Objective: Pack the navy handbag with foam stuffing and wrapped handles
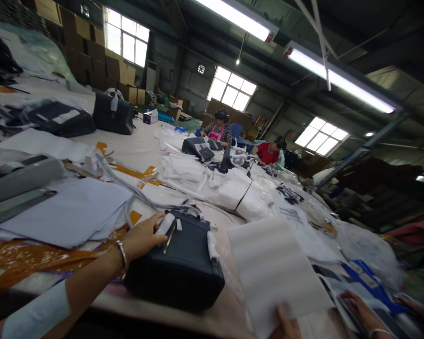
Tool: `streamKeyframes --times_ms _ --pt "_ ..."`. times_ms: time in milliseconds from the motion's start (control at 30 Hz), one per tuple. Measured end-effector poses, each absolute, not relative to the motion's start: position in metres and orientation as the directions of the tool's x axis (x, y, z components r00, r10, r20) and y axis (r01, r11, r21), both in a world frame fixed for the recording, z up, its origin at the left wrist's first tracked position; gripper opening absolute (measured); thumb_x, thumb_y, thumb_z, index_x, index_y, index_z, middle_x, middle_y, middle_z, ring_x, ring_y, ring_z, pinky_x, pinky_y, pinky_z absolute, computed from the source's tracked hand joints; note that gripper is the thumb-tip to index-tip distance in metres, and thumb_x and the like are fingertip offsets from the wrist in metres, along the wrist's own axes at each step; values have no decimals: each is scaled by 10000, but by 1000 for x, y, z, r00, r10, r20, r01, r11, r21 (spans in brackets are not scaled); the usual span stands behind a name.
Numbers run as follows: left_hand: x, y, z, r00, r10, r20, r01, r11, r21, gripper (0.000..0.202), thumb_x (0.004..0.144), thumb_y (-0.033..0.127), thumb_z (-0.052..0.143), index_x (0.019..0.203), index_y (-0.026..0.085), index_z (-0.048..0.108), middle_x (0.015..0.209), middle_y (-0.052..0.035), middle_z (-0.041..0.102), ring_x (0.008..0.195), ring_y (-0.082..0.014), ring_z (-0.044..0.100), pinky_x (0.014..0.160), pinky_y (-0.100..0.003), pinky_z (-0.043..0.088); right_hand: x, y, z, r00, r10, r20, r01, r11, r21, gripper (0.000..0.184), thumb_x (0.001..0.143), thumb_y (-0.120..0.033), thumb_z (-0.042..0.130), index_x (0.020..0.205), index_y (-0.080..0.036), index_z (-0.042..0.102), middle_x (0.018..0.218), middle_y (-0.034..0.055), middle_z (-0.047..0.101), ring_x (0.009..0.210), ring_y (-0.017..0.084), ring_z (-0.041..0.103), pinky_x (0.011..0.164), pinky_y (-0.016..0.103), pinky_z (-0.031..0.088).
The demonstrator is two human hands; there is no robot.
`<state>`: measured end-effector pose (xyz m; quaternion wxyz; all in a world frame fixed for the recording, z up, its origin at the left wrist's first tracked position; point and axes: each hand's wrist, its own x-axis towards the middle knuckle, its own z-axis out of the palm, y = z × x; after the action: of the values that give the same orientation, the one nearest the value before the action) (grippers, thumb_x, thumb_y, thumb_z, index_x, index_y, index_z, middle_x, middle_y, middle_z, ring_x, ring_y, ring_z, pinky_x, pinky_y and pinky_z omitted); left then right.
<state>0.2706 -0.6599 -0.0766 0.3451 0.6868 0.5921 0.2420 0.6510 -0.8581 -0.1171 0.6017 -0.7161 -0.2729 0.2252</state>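
"Black leather handbag [173,275], where?"
"Six o'clock on the white-covered counter [136,153], with a foam sheet [275,273] at five."
"Hands?"
"Left hand [139,238] rests on the bag's top, fingers [155,223] spread. Right hand [286,327] sits at the sheet's lower edge, its grip mostly hidden, can't tell."

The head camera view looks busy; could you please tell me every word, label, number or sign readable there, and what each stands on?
Nothing can be read: the printed lines on the white sheet and the white label on the black bag are too blurred or small.
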Motion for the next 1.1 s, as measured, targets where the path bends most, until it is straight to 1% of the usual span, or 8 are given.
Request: streamKeyframes --times_ms 167,300,400,633,800,867,967,1100 --pt "273 -667 -80 143 985 -101 144 80 986 697 630 302 650 1281 157 448 795 16 544 700 -160 562 660 -273 447 637 -821 -100 744 668 24 55 -25 -998 483 736 -520 595 1126 -236 591 986 35 682 946 217 634 824 331 542" --pt "264 -683 -72 243 967 -82 -186 130 974 526 715 307 665 1202 201 499 935 -9 616 855 -176 604 746 -275 473 606 -761 -86 635 772 11 -128 118 -985 512 714 -420 662 1177 -245 532 1038 11 672 964 171 626 917 313 483" --pt "256 -692 -75 297 954 -51 -241 127 962 377 730 296 694 1071 195 569 972 -12 649 930 -182 605 823 -273 468 578 -714 -83 441 897 -36 -256 87 -963 501 690 -352 699 1151 -248 533 1042 5 670 961 169 622 901 316 481" --pt "241 -688 -93 233 972 27 -168 13 986 305 747 343 681 991 182 594 927 -7 658 893 -174 597 811 -270 471 542 -675 -97 -1 977 -212 -46 -212 -976 437 707 -348 644 1097 -179 541 905 31 684 750 193 627 674 303 491" --pt "239 -675 -88 264 964 34 244 -101 964 345 815 443 554 1007 161 601 950 -37 653 897 -197 595 809 -290 463 547 -679 -93 -65 949 -309 145 -297 -944 370 704 -300 571 1046 -160 554 813 22 672 663 176 596 630 291 471" --pt "240 -667 -86 293 956 2 436 -136 889 387 823 480 515 999 150 615 982 -58 653 926 -217 596 832 -313 461 549 -680 -92 -62 953 -297 253 -273 -928 332 716 -278 534 1024 -158 561 797 19 662 654 168 577 615 283 459" --pt "242 -654 -80 296 953 59 663 -250 705 510 798 487 543 1171 140 569 1152 -102 613 1056 -252 561 940 -373 422 549 -682 -91 -40 965 -258 413 -219 -884 291 731 -252 496 996 -163 579 793 19 650 662 163 557 584 267 432" --pt "255 -636 -61 508 830 229 706 -554 442 570 789 434 594 1299 195 507 1325 -91 525 1241 -257 444 1069 -406 306 549 -682 -89 -10 968 -250 487 -214 -847 266 734 -266 514 967 -169 600 818 24 647 707 172 558 590 259 420"
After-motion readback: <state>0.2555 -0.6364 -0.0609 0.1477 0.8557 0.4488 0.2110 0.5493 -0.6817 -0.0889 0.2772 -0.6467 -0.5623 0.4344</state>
